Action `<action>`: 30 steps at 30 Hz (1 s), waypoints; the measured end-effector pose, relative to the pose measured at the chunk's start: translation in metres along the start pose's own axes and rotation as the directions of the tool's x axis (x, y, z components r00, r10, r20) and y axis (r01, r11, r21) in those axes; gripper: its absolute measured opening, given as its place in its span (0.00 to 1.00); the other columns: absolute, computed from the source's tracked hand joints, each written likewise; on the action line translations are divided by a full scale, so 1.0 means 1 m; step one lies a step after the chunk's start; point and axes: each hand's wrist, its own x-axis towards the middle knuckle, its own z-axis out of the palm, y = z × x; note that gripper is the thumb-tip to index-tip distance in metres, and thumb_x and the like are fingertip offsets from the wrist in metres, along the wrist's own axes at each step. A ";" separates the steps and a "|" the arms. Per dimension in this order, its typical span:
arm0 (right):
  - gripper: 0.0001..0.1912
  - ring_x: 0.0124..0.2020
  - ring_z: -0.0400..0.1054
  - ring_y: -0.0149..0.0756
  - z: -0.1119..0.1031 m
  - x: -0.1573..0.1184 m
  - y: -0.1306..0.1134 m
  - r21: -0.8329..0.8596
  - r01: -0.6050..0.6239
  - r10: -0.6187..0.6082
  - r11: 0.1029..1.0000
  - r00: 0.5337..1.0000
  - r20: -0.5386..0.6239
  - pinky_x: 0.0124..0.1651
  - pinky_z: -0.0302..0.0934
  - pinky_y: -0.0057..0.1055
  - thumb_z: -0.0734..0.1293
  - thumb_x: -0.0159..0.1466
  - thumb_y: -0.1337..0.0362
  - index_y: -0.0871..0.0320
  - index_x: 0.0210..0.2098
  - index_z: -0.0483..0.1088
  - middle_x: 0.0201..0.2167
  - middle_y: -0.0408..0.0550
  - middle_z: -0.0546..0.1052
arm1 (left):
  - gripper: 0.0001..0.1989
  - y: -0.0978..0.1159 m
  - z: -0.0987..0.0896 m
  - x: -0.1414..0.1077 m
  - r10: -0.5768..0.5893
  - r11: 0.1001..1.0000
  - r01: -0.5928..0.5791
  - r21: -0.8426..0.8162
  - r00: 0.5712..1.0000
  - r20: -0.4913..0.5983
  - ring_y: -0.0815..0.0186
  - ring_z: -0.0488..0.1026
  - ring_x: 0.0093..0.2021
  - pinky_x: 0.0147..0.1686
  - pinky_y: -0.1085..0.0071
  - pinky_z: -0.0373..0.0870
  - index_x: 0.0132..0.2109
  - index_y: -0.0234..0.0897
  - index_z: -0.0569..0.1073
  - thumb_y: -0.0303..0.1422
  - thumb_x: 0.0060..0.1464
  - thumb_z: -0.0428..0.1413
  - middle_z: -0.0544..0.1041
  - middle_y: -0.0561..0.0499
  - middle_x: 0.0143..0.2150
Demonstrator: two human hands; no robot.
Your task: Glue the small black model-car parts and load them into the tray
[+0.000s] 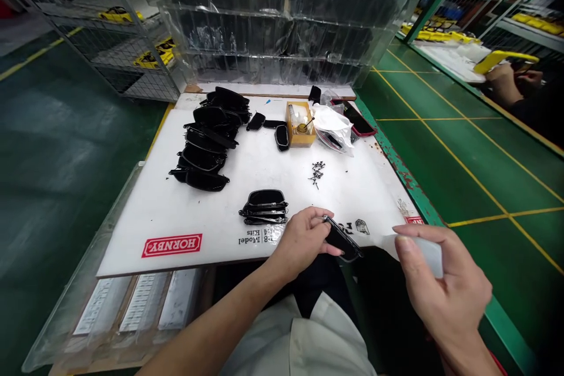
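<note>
At the table's near edge, my left hand (307, 232) is closed on a flat, glossy black plastic part (342, 239) with a rim, held tilted. To its right, my right hand (445, 282) is closed around a translucent whitish object (426, 254), perhaps a small squeeze bottle; a pale tip points left toward the black part, apart from it. A short stack of similar black parts (264, 207) lies left of my left hand. Beyond my hands is a scatter of small dark pieces, perhaps screws (316, 173).
A large pile of black parts (205, 147) covers the table's left side. A small yellowish box (301, 140), a white plastic bag (333, 124) and a phone (360, 119) sit farther back. Clear plastic trays (282, 41) rise behind. At right, another person's hand (502, 83) holds a yellow part.
</note>
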 end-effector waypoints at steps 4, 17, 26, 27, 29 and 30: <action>0.10 0.16 0.55 0.25 0.004 -0.001 -0.007 -0.007 0.067 -0.067 0.998 0.998 0.014 0.20 0.49 0.29 0.62 0.64 0.58 0.58 0.34 0.69 0.27 0.45 0.73 | 0.10 -0.003 -0.001 0.002 0.011 1.000 -0.011 -0.016 1.000 0.017 0.63 0.78 0.29 0.43 0.62 0.73 0.44 0.38 0.70 0.30 0.55 0.49 0.59 0.59 0.25; 0.05 0.14 0.56 0.23 0.017 0.002 0.005 0.010 0.224 -0.224 0.974 0.974 0.028 0.18 0.50 0.27 0.64 0.63 0.62 0.58 0.36 0.69 0.27 0.44 0.75 | 0.09 0.001 -0.001 0.001 -0.012 0.999 0.012 -0.035 1.000 0.018 0.64 0.78 0.28 0.41 0.63 0.74 0.42 0.38 0.69 0.29 0.55 0.48 0.62 0.58 0.25; 0.05 0.15 0.57 0.24 0.018 0.002 0.006 0.013 0.230 -0.230 0.973 0.973 0.036 0.17 0.50 0.27 0.64 0.63 0.63 0.57 0.36 0.69 0.27 0.44 0.74 | 0.09 -0.001 -0.001 0.003 0.004 0.999 -0.002 -0.053 1.000 0.030 0.65 0.77 0.28 0.40 0.65 0.75 0.43 0.36 0.69 0.29 0.54 0.48 0.57 0.60 0.23; 0.05 0.15 0.57 0.24 0.018 0.002 0.005 0.017 0.235 -0.235 0.972 0.971 0.038 0.17 0.50 0.27 0.64 0.63 0.63 0.57 0.37 0.68 0.27 0.44 0.75 | 0.09 -0.001 -0.001 0.003 0.005 0.999 -0.003 -0.051 1.000 0.031 0.65 0.77 0.28 0.40 0.65 0.75 0.42 0.37 0.69 0.29 0.54 0.48 0.57 0.60 0.23; 0.04 0.15 0.57 0.24 0.018 0.002 0.005 0.022 0.245 -0.245 0.969 0.969 0.043 0.18 0.50 0.27 0.64 0.62 0.64 0.57 0.37 0.68 0.27 0.44 0.75 | 0.09 -0.002 -0.001 0.003 0.008 0.999 -0.007 -0.044 0.999 0.032 0.65 0.77 0.28 0.40 0.65 0.75 0.42 0.37 0.70 0.29 0.55 0.48 0.57 0.60 0.23; 0.04 0.15 0.58 0.24 0.018 0.002 0.005 0.022 0.247 -0.247 0.969 0.968 0.045 0.18 0.51 0.27 0.64 0.62 0.64 0.57 0.37 0.68 0.27 0.43 0.75 | 0.09 -0.002 -0.001 0.003 0.008 0.999 -0.007 -0.042 1.000 0.030 0.65 0.77 0.28 0.40 0.65 0.75 0.42 0.37 0.70 0.29 0.55 0.48 0.57 0.60 0.23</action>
